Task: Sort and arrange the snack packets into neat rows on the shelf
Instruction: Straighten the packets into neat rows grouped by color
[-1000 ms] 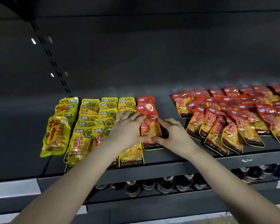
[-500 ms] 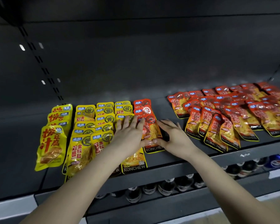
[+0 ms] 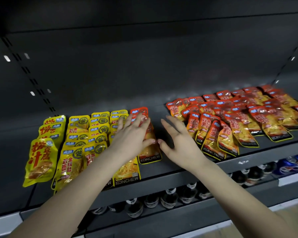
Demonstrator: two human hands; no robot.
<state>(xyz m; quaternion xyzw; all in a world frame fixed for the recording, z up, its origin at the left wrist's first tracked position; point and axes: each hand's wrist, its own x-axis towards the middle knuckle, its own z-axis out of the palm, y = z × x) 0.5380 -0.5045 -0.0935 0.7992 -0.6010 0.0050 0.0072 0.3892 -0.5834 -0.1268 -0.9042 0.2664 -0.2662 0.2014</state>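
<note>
Both hands are open and hold nothing: my left hand point(image 3: 132, 134) lies flat, fingers spread, on the short red row point(image 3: 149, 152), and my right hand point(image 3: 179, 145) is just beside it over the shelf point(image 3: 170, 176). I judge I'm squaring this row against the yellow rows point(image 3: 86, 133). Next, the right hand should fetch a packet from the red heap point(image 3: 230, 122), which is near its fingers.

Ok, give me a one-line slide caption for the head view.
Left hand flat on the red row beside the yellow rows; right hand open alongside, red pile unsorted.
</note>
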